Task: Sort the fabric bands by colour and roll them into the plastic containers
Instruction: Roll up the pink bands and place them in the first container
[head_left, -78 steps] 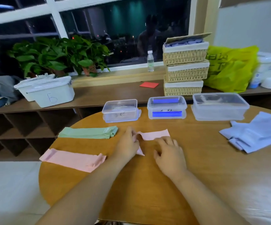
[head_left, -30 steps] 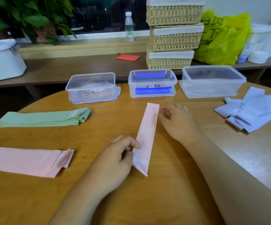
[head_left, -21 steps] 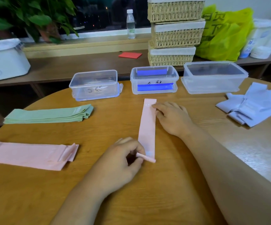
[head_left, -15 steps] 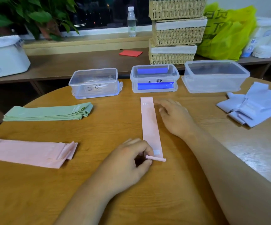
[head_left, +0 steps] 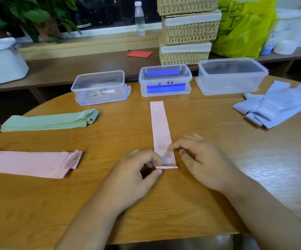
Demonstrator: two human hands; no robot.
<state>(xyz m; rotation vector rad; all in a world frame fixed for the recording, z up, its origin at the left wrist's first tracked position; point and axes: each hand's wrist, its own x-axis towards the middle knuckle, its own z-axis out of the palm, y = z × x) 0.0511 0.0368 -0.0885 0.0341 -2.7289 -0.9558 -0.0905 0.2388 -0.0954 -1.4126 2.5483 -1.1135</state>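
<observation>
While the pink band (head_left: 159,127) lies flat and lengthwise at the centre of the table (head_left: 124,134), the left hand (head_left: 137,174) pinches its rolled near end. The right hand (head_left: 200,159), earlier at the far end, now sits beside the near end with fingers curled; whether it grips cannot be told. Three plastic containers (head_left: 165,83) stand beyond the band. One green stack (head_left: 50,120) and one pink stack (head_left: 28,164) lie to the left, one pale-blue heap (head_left: 279,107) to the right.

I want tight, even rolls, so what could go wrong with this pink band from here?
The pink band lies slanted with its far end free, so the roll may run crooked. The left hand pinches only one corner of the turned-up near edge; the right hand is blurred, its grip unclear, so the first turn might come loose.
</observation>
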